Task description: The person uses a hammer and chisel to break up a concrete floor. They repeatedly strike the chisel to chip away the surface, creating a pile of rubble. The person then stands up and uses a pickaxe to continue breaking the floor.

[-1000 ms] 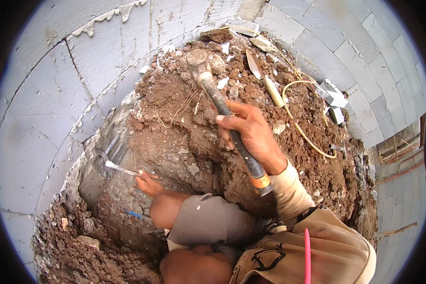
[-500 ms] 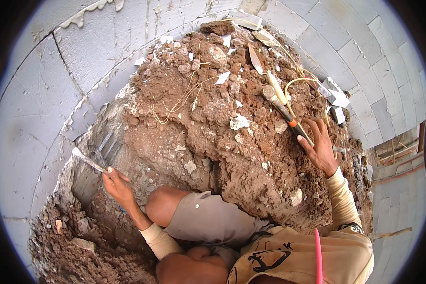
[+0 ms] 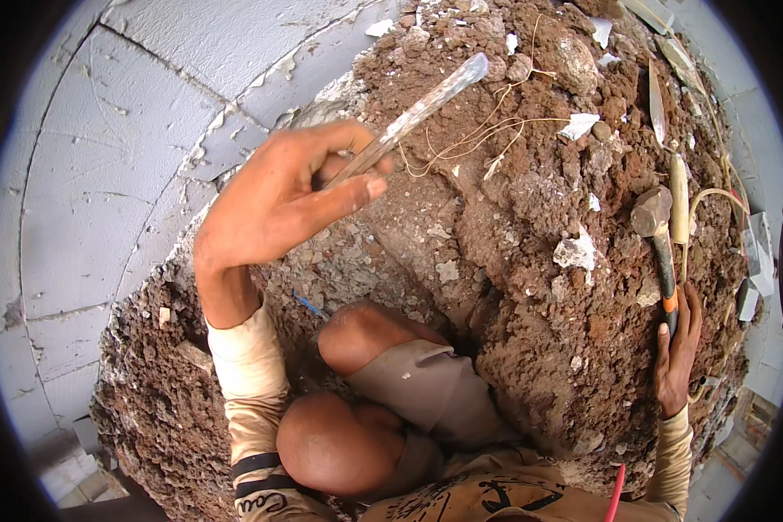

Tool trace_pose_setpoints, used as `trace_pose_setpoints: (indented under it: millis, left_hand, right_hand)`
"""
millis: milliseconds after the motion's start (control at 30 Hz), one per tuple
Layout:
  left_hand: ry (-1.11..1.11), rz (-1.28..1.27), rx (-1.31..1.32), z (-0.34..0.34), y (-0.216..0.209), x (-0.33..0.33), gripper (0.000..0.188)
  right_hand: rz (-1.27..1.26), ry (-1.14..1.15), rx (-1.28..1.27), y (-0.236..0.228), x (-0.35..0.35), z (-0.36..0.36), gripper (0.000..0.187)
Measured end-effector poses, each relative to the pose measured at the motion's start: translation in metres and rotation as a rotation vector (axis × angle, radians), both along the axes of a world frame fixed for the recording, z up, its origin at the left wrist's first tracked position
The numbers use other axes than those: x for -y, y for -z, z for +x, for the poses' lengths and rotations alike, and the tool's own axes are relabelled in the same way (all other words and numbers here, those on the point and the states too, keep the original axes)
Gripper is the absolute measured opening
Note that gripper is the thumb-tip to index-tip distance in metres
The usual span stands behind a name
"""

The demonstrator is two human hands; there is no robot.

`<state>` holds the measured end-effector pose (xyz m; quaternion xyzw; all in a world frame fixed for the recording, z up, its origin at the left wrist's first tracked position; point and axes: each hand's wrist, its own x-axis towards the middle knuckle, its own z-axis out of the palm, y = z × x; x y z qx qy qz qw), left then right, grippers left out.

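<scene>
My left hand [image 3: 274,196] is raised over the dirt near the wall, its thumb and fingers closed around a metal chisel [image 3: 422,109]. The chisel's flat, whitish end points up and to the right. At the right, my right hand [image 3: 677,352] is on the handle of a hammer [image 3: 667,270], with the thumb on one side and the fingers along the other. The hammer lies on the soil, its blunt head pointing away from me and an orange band on its black handle. Beside it lies a trowel [image 3: 679,200] with a pale handle and a pointed blade.
Grey block walls [image 3: 139,130] curve around the heap of brown soil and rubble [image 3: 539,348]. Thin strings [image 3: 487,139] trail over it, and a yellowish hose or cord [image 3: 709,193] runs at the right. White block scraps [image 3: 757,252] lie by the right wall. My bent knees are at the centre.
My left hand has lifted the chisel up and away from the wall's foot, nearer to me. My right hand has closed in on the hammer's handle. The view has shifted left.
</scene>
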<state>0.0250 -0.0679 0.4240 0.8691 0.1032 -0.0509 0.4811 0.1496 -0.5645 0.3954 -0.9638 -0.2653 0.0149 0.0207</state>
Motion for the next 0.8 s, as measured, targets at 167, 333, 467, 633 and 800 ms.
trace_pose_setpoints:
  millis: [167, 333, 467, 633, 800]
  left_hand:
    - [0.204, 0.359, 0.295, 0.104, -0.014, 0.027, 0.026]
    - [0.316, 0.462, 0.467, 0.179, 0.025, 0.060, 0.023]
    - [0.415, 0.396, 0.137, 0.210, 0.023, 0.110, 0.025]
    - [0.159, 0.323, 0.330, 0.207, 0.035, 0.136, 0.026]
    - [-0.051, 0.082, 0.228, 0.175, 0.002, 0.112, 0.019]
  right_hand:
    - [-0.022, -0.016, -0.003, 0.001, -0.003, 0.007, 0.064]
    - [-0.037, -0.038, -0.087, 0.000, 0.000, 0.022, 0.063]
    - [-0.040, -0.043, -0.103, 0.005, 0.011, 0.024, 0.064]
    - [-0.036, -0.036, -0.132, 0.002, 0.007, 0.023, 0.062]
    - [-0.079, -0.050, -0.178, -0.003, 0.004, 0.028, 0.060]
